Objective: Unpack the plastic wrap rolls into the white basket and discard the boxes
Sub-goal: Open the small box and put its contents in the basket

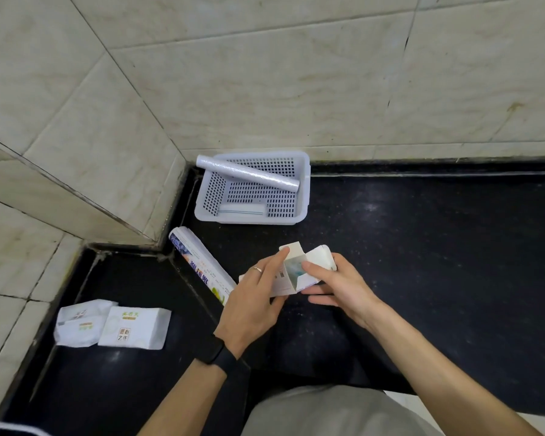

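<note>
A white perforated basket (304,196) stands in the back corner of the black counter. One plastic wrap roll (249,173) lies slantwise across it, and a small flat white piece (243,210) rests on its floor. My left hand (252,303) grips a white box (291,272) whose end flaps stand open; a roll end shows inside. The fingers of my right hand (337,287) are at the open end, thumb on the roll, one flap against them. A second long printed box (202,265) lies closed to the left.
Two white tissue packs (114,325) sit at the lower left on the black counter (438,262). Tiled walls (265,73) enclose the corner behind the basket and on the left. A black band is on my left wrist.
</note>
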`<action>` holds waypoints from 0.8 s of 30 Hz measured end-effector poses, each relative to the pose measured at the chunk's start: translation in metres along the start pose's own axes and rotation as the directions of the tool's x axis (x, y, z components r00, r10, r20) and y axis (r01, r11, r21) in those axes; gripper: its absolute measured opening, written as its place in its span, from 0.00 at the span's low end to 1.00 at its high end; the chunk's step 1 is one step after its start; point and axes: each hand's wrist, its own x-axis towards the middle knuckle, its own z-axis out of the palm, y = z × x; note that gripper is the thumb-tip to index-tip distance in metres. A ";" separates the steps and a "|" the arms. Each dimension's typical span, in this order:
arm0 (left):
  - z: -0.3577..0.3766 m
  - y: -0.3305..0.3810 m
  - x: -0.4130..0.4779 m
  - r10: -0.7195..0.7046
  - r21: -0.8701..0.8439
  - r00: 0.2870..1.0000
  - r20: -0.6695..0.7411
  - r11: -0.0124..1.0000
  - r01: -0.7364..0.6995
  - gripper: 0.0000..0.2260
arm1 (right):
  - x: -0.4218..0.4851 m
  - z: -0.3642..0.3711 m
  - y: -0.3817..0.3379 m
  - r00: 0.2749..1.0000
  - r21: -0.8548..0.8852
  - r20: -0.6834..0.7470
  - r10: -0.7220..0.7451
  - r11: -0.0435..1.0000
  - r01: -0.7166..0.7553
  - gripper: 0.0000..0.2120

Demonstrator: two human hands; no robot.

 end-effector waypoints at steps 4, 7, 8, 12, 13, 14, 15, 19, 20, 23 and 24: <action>-0.005 0.000 0.004 -0.176 -0.171 0.984 0.024 0.969 0.178 0.37 | -0.004 -0.007 -0.003 0.997 0.160 0.076 0.005 0.987 -0.017 0.23; -0.010 0.001 0.007 -0.284 -0.343 0.957 0.064 0.894 0.289 0.38 | -0.011 -0.009 -0.001 0.992 0.136 0.117 -0.039 0.991 0.023 0.25; -0.011 0.002 0.007 -0.290 -0.368 0.953 0.087 0.880 0.301 0.38 | -0.013 -0.007 0.001 0.992 0.126 0.105 -0.066 0.991 0.053 0.26; -0.013 0.006 0.006 -0.265 -0.426 0.951 0.161 0.850 0.309 0.42 | -0.016 0.000 0.008 0.983 0.105 -0.004 -0.185 0.977 0.184 0.27; -0.013 0.006 0.006 -0.263 -0.440 0.952 0.158 0.844 0.307 0.42 | -0.017 0.001 0.010 0.980 0.108 -0.024 -0.198 0.974 0.199 0.28; -0.012 0.007 0.006 -0.269 -0.447 0.952 0.145 0.841 0.306 0.40 | -0.018 0.002 0.012 0.978 0.109 -0.032 -0.206 0.972 0.208 0.28; -0.011 0.006 0.008 -0.279 -0.446 0.952 0.125 0.841 0.305 0.39 | -0.018 0.002 0.013 0.978 0.104 -0.031 -0.208 0.972 0.210 0.29; -0.009 0.005 0.011 -0.253 -0.325 0.966 0.062 0.910 0.259 0.37 | -0.017 -0.004 0.015 0.967 -0.027 -0.126 -0.223 0.975 0.221 0.36; -0.009 0.005 0.011 -0.240 -0.274 0.970 0.047 0.930 0.243 0.37 | -0.016 -0.006 0.015 0.941 -0.131 -0.207 -0.268 0.961 0.245 0.38; -0.010 0.003 0.010 -0.194 -0.143 0.981 0.017 0.970 0.195 0.37 | -0.021 -0.008 0.009 0.774 -0.456 -0.316 -0.549 0.803 0.383 0.31; -0.010 0.002 0.010 -0.166 -0.112 0.986 0.007 0.980 0.166 0.38 | -0.024 -0.007 0.006 0.723 -0.543 -0.281 -0.631 0.726 0.422 0.26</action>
